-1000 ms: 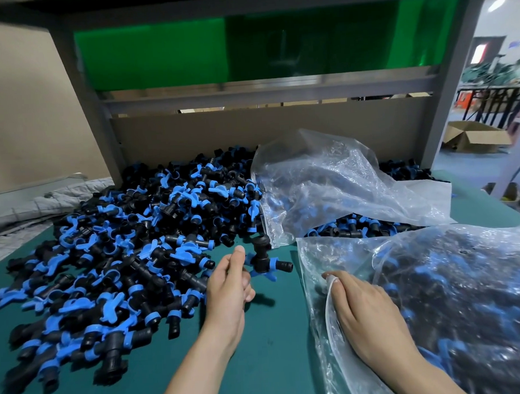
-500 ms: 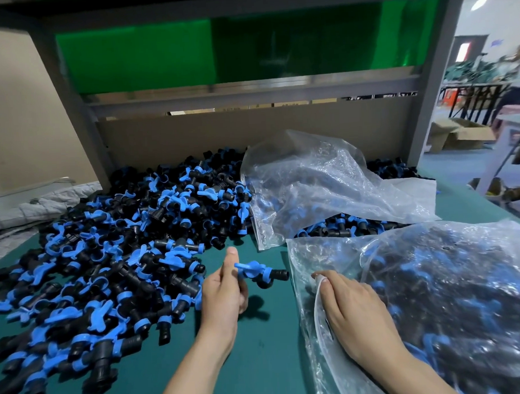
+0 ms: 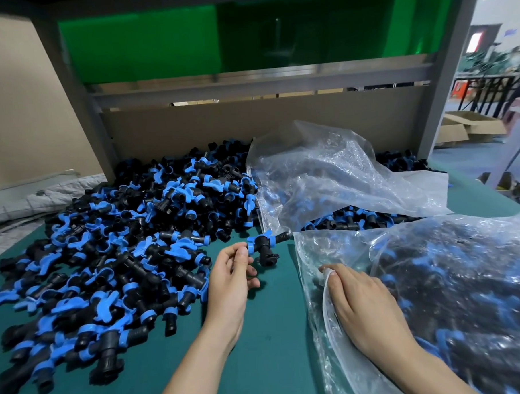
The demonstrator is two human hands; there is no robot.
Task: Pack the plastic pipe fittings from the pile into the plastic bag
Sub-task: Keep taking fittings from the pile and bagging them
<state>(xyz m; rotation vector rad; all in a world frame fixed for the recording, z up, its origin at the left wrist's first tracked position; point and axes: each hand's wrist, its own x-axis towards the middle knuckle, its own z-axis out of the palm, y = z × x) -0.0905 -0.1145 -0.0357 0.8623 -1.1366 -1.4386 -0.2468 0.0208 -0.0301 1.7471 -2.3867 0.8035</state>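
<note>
- My left grip [image 3: 230,280] pinches one fitting [image 3: 263,246] by its blue end.
- My right grip [image 3: 363,307] clutches the rim of the plastic bag [image 3: 450,278].
- Bare desk [image 3: 274,339] lies between pile [image 3: 121,247] and bag.

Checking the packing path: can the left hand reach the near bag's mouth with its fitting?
Probably yes: only bare green mat lies between the left hand, pinching the fitting, and the bag mouth that the right hand grips.
</note>
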